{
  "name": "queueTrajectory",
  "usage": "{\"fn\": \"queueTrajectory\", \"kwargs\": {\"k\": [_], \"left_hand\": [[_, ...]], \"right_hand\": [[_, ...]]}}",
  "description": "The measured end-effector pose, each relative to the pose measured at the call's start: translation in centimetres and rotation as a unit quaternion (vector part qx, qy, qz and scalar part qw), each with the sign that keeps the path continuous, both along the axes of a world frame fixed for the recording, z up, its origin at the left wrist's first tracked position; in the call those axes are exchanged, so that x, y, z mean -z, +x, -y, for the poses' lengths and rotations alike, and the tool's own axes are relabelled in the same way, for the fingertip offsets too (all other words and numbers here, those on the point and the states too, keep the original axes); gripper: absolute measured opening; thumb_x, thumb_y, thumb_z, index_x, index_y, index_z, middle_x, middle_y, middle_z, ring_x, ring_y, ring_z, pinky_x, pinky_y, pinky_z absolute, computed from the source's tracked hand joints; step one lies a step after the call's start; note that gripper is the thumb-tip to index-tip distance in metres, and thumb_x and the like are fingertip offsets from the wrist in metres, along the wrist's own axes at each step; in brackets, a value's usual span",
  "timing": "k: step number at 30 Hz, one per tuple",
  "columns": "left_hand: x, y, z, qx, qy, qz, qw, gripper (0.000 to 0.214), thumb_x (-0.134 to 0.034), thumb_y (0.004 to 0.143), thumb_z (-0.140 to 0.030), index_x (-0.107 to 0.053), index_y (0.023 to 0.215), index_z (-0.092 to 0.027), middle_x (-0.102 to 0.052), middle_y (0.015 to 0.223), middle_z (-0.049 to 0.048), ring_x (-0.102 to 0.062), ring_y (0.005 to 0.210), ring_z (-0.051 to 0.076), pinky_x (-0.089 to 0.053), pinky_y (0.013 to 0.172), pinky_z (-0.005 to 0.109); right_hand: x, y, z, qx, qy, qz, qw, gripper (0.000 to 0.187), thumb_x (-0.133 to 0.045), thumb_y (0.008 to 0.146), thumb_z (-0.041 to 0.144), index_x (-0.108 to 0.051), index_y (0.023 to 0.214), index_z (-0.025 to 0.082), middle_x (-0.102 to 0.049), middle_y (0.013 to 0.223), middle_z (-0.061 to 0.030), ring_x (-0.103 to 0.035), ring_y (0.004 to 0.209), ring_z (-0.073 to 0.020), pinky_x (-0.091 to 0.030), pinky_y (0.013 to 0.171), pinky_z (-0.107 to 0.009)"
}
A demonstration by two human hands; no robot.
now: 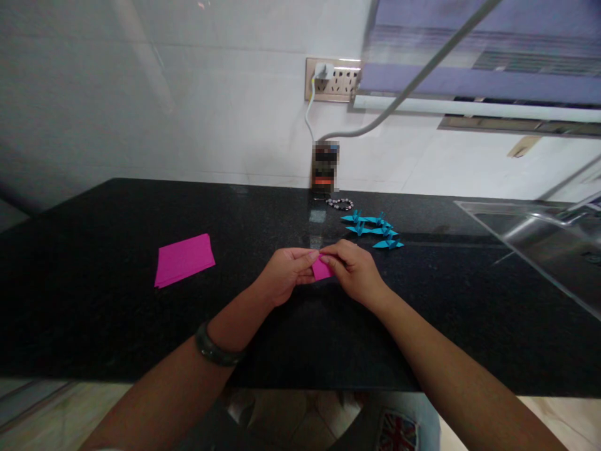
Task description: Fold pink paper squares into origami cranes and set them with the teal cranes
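Observation:
A small folded piece of pink paper [322, 269] is held between both hands just above the black counter [94, 250]. My left hand [284, 275] pinches its left side with curled fingers. My right hand [354, 269] pinches its right side, fingers closed over the top edge. Most of the paper is hidden by the fingers. A dark bangle sits on my left wrist.
A stack of pink paper sheets [184, 259] lies to the left. Several blue folded paper cranes [373, 228] sit behind my hands, beside a bead bracelet [340, 203] and a phone [325, 166] charging at the wall socket [332, 80]. A steel sink [539, 244] is at right.

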State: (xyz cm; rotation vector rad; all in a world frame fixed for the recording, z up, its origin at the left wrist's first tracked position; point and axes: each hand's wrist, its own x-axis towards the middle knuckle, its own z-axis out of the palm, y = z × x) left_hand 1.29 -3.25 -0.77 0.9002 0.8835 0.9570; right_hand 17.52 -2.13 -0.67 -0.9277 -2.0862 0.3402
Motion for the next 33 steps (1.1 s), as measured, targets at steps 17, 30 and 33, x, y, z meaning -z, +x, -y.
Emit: {"fn": "queueTrajectory", "kwargs": {"k": [17, 30, 33], "left_hand": [[-0.27, 0.34, -0.26, -0.096, -0.004, 0.111, 0.989, 0.021, -0.055, 0.075, -0.018, -0.060, 0.092, -0.008, -0.065, 0.089, 0.0125, -0.062, 0.074, 0.016, -0.049, 0.067, 0.028], [-0.68, 0.43, -0.04, -0.076, 0.012, 0.110, 0.991, 0.020, -0.057, 0.073, -0.016, -0.059, 0.092, -0.010, -0.065, 0.086, 0.0089, -0.062, 0.072, 0.013, -0.048, 0.074, 0.027], [-0.74, 0.66, 0.07, -0.074, 0.020, 0.103, 0.992, 0.022, -0.058, 0.072, -0.016, -0.060, 0.093, -0.010, -0.065, 0.090, 0.0098, -0.062, 0.074, 0.013, -0.048, 0.075, 0.027]], "right_hand": [[0.09, -0.23, 0.45, 0.022, 0.130, 0.130, 0.983, 0.019, -0.052, 0.078, 0.029, -0.062, 0.093, 0.022, -0.053, 0.093, -0.0079, -0.046, 0.085, -0.0190, -0.041, 0.070, -0.032], [0.37, -0.49, 0.25, 0.043, 0.119, 0.007, 0.992, 0.014, -0.048, 0.080, 0.020, -0.060, 0.087, 0.018, -0.056, 0.088, -0.0073, -0.050, 0.087, -0.0178, -0.042, 0.076, -0.034], [0.47, -0.65, 0.19, 0.064, 0.112, -0.019, 0.991, 0.011, -0.048, 0.080, 0.019, -0.058, 0.083, 0.016, -0.055, 0.086, -0.0075, -0.050, 0.086, -0.0177, -0.042, 0.077, -0.034]]}}
